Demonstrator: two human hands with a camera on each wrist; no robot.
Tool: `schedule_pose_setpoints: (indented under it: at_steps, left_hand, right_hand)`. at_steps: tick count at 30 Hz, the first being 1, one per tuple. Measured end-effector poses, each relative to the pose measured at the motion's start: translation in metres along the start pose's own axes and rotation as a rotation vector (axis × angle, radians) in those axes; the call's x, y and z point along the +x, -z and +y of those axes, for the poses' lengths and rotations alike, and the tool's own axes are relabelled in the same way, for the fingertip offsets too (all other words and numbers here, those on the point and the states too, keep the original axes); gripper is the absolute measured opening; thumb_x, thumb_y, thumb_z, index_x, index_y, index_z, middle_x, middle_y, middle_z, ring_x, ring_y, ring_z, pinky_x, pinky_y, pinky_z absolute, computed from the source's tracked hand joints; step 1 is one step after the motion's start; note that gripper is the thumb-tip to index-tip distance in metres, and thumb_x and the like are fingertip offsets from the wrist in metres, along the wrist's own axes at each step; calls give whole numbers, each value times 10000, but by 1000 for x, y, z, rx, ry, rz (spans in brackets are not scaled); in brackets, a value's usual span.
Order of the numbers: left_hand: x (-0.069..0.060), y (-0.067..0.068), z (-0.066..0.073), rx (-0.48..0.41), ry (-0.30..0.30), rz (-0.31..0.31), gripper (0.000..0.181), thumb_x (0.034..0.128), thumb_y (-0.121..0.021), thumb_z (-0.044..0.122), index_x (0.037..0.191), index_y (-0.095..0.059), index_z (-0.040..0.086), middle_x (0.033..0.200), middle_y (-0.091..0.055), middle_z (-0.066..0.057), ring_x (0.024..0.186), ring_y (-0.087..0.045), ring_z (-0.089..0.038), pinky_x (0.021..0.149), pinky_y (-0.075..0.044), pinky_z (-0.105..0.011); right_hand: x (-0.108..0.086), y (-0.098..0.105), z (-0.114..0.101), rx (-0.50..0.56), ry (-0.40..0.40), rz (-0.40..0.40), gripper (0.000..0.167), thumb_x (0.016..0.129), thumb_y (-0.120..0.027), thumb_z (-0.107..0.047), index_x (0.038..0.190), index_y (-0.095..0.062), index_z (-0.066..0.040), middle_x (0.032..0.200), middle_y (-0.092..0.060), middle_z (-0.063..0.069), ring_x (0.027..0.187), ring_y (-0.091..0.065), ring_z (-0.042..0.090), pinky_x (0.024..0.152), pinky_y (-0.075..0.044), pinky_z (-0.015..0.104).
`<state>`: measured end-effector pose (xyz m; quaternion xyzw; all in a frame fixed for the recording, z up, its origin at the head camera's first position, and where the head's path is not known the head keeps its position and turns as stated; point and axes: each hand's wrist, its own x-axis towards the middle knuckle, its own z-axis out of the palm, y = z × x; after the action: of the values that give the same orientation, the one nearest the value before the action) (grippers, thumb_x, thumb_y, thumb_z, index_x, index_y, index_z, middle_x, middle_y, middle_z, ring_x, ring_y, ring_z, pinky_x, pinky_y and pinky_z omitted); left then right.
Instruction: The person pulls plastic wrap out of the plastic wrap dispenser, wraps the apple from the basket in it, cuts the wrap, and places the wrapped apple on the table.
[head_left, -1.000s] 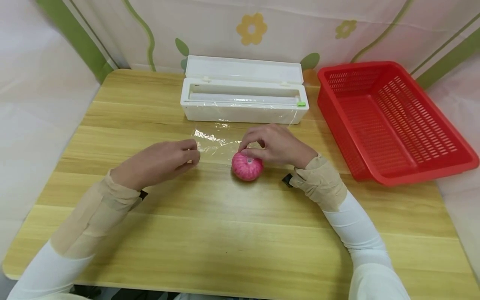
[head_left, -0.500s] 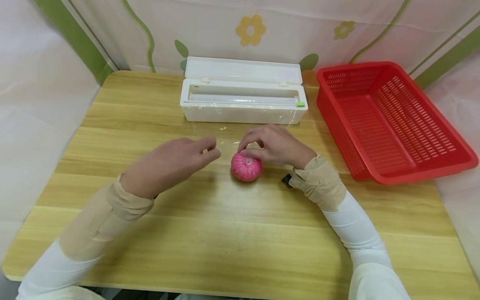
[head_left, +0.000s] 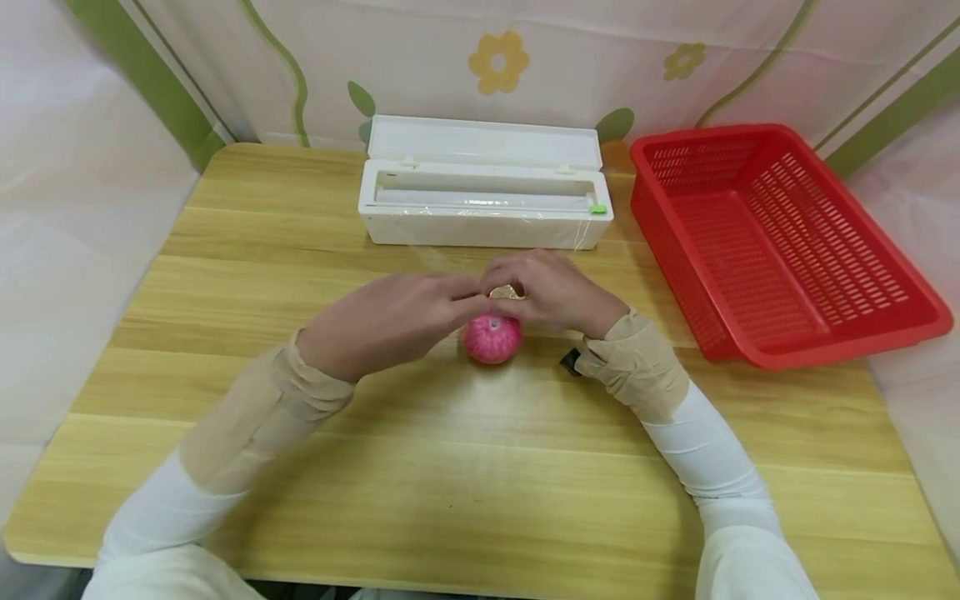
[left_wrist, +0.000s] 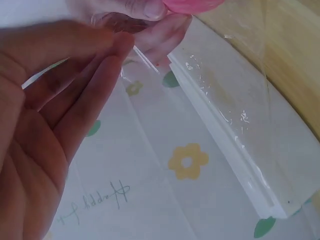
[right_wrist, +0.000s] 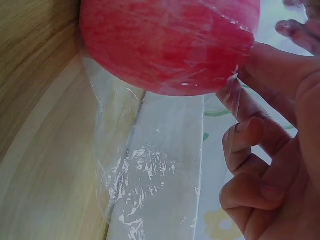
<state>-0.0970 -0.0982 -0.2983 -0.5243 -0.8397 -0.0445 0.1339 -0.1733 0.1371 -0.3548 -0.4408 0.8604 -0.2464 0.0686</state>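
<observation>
Over the table's [head_left: 465, 500] near edge, the head camera looks down toward the far edge, well back from both hands. Each wrist camera, tilted, peers close past the left hand [left_wrist: 55, 105] or right hand [right_wrist: 280, 140] at the flowered curtain [left_wrist: 150, 200]; all three share the pink fruit [head_left: 492, 342] and white box [head_left: 486, 231].

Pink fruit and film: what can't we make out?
Head view: far side of pink fruit, hidden by left hand and right hand.
Left wrist: most of fruit, cut by top edge; whether left hand pinches film, blurred.
Right wrist: part of fruit, cut by top edge.
</observation>
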Motion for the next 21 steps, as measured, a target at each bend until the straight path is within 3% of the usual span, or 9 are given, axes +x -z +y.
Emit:
schedule_pose_setpoints:
  at_steps: [3,7,11,15,21]
  left_hand:
    - [5,-3,-1,-22,21,3,590,850,-625,-240,1306,-698,128,1218,-749,-108,772,-708,-220,626,-600,-305]
    - [11,-10,-1,8,41,39,520,909,-682,-162,1292,-737,185,1314,-733,-80,751,-708,-198,601,-593,-316]
    - [16,-23,0,55,44,110,396,933,-753,-42,1238,-763,211,1263,-717,-44,664,-641,-157,561,-564,-294]
    - [20,-36,1,70,54,177,274,951,-776,58,1179,-773,210,1203,-693,-56,703,-680,-173,583,-590,-302]
    - [20,-48,5,97,120,167,143,998,-722,77,1112,-716,163,1165,-744,-36,707,-637,-167,506,-529,-285]
  right_hand:
    - [0,0,1,-13,-4,5,192,1008,-732,-310,1161,-810,-222,1027,-741,-46,750,-573,143,657,-465,314]
    - [1,-1,3,-29,-24,3,213,1005,-733,-297,1190,-798,-215,905,-667,-35,713,-531,143,624,-431,310]
    - [0,-1,2,-7,-57,-2,197,992,-743,-251,1179,-785,-203,934,-691,-32,758,-555,153,660,-451,319]
    - [0,0,2,25,-96,-7,211,974,-761,-218,1184,-776,-205,1005,-727,-35,821,-580,168,718,-476,339]
    - [2,0,2,15,-98,-18,73,973,-735,-189,1023,-789,-192,950,-642,-13,848,-561,182,761,-464,352]
